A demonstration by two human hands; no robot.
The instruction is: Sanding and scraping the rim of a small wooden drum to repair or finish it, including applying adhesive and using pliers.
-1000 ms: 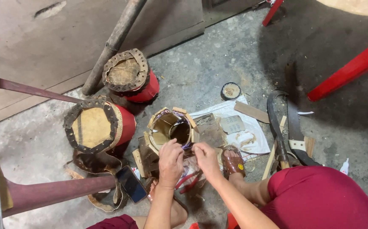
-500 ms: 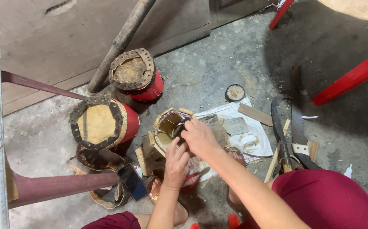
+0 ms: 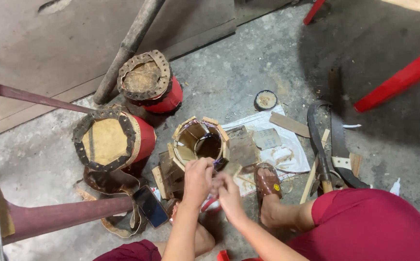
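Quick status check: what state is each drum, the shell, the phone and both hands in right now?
Wooden shell: open-topped, hollow, no skin on.
Near drum: on its side, skin fitted.
Far drum: tilted, worn skin fitted.
Phone: flat on floor, screen dark.
Small lid: flat on floor.
Left hand: at the shell's near rim, fingers curled.
Right hand: close beside the left, pinching something too small to tell.
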